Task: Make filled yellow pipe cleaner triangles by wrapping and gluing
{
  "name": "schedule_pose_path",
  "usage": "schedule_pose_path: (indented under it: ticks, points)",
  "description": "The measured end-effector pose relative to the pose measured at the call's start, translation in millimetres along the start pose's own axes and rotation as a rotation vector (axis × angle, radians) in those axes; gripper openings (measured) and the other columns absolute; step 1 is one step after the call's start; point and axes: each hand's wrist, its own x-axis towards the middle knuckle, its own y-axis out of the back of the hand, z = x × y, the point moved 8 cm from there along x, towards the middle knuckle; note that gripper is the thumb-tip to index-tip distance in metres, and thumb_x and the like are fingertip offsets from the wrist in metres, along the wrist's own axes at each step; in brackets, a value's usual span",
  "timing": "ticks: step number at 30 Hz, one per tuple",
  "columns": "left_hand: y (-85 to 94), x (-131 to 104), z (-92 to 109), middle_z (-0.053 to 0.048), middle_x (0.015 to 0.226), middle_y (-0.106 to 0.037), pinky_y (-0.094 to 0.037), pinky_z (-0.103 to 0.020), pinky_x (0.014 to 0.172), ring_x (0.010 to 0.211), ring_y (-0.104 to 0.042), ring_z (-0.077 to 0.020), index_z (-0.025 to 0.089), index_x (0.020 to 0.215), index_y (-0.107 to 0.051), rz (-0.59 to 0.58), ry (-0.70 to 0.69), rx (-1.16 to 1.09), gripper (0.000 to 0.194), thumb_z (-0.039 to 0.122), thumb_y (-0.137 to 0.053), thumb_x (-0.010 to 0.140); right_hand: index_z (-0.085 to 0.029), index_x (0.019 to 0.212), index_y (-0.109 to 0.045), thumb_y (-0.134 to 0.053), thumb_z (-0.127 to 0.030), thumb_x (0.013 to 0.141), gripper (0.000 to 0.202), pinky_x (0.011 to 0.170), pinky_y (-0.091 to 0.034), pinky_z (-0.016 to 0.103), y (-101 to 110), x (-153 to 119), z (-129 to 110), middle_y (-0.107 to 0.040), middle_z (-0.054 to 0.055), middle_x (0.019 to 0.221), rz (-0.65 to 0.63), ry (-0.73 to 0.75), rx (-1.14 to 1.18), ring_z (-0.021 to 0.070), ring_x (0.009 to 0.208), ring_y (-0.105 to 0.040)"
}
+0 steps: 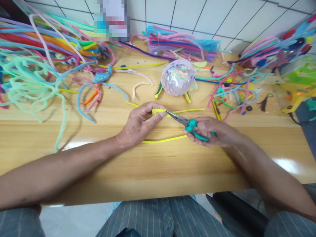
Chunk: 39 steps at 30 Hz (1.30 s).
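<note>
Between the thumb and fingers of my left hand (pixel 142 123) is a tightly coiled yellow pipe cleaner (pixel 158 111). A straight yellow end runs out from it to the right, behind the pliers. My right hand (pixel 213 130) is closed round the teal handles of needle-nose pliers (pixel 181 119). Their tip touches or nearly touches the coil beside my left thumb; whether the jaws grip the wire I cannot tell. Below both hands, another yellow length (pixel 164 141) lies along the tabletop, its right end hidden behind my right hand.
A clear speckled bowl (pixel 178 77) of small bits stands beyond my hands, partly over yellow-green tool handles (pixel 159 90). Pale green pipe cleaners (pixel 32 85) tangle at left. Bundled pipe cleaners (pixel 182 44) lie by the tiled wall. A yellow glue gun (pixel 297 95) is at right.
</note>
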Motion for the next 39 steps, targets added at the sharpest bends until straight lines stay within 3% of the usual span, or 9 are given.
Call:
schedule_pose_path:
  ticks: [8,14,19,24,30,33,39]
  points:
    - [-5.5,-1,-9,0.001,0.075,-0.068,-0.041,-0.025,0.058,0.061,-0.049,-0.0111,0.019,0.097,-0.079,-0.06,0.094,-0.14,0.028,0.046,-0.082,0.09,-0.018,0.091,-0.073,-0.071,-0.05,0.091,0.033,0.046,-0.035,0.024,3,-13,-28,-0.064,0.002,0.074,0.133,0.142,-0.436,0.0114,0.058,-0.051]
    - [-6.9,0,-11,0.001,0.071,-0.065,-0.037,-0.024,0.055,0.059,-0.047,-0.0106,0.019,0.094,-0.08,-0.063,0.13,-0.182,0.028,0.045,-0.086,0.085,-0.022,0.097,-0.075,-0.066,-0.048,0.094,0.027,0.066,-0.044,0.029,6,-20,-46,-0.072,0.002,0.088,0.253,0.292,-0.868,0.0183,0.076,-0.063]
    - [-7.7,-2,-13,0.001,0.069,-0.063,-0.035,-0.025,0.054,0.06,-0.048,-0.0116,0.019,0.092,-0.08,-0.061,0.168,-0.186,0.03,0.046,-0.089,0.082,-0.023,0.107,-0.075,-0.062,-0.037,0.095,0.023,0.071,-0.047,0.031,-5,-26,-57,-0.077,0.003,0.092,0.308,0.419,-1.12,0.0194,0.078,-0.068]
    - [-8.2,-1,-11,0.0,0.067,-0.063,-0.034,-0.025,0.053,0.058,-0.046,-0.0112,0.019,0.092,-0.08,-0.061,0.144,-0.136,0.032,0.05,-0.084,0.086,-0.022,0.11,-0.075,-0.062,-0.04,0.095,0.027,0.073,-0.049,0.032,-3,-28,-58,-0.078,0.004,0.093,0.313,0.411,-1.16,0.0208,0.079,-0.07]
    - [-6.9,1,-13,0.001,0.065,-0.062,-0.034,-0.023,0.053,0.056,-0.044,-0.0098,0.017,0.092,-0.08,-0.041,0.121,-0.08,0.033,0.049,-0.085,0.085,-0.025,0.105,-0.076,-0.064,-0.058,0.094,0.037,0.073,-0.055,0.036,12,-25,-49,-0.079,0.004,0.1,0.162,0.263,-0.887,0.0267,0.089,-0.073]
    - [-5.7,2,-13,0.0,0.07,-0.066,-0.038,-0.024,0.055,0.059,-0.047,-0.0107,0.017,0.093,-0.08,-0.02,0.093,-0.075,0.033,0.048,-0.083,0.086,-0.029,0.104,-0.077,-0.065,-0.058,0.091,0.034,0.073,-0.057,0.039,16,-30,-54,-0.079,0.003,0.098,0.212,0.25,-0.872,0.0287,0.088,-0.073]
    - [-4.9,1,-9,0.0,0.072,-0.069,-0.04,-0.026,0.059,0.059,-0.048,-0.0115,0.018,0.096,-0.082,-0.013,0.04,0.018,0.028,0.045,-0.081,0.089,-0.027,0.115,-0.078,-0.064,-0.054,0.092,0.038,0.079,-0.056,0.042,12,-36,-63,-0.081,0.005,0.103,0.37,0.304,-1.11,0.0298,0.089,-0.074]
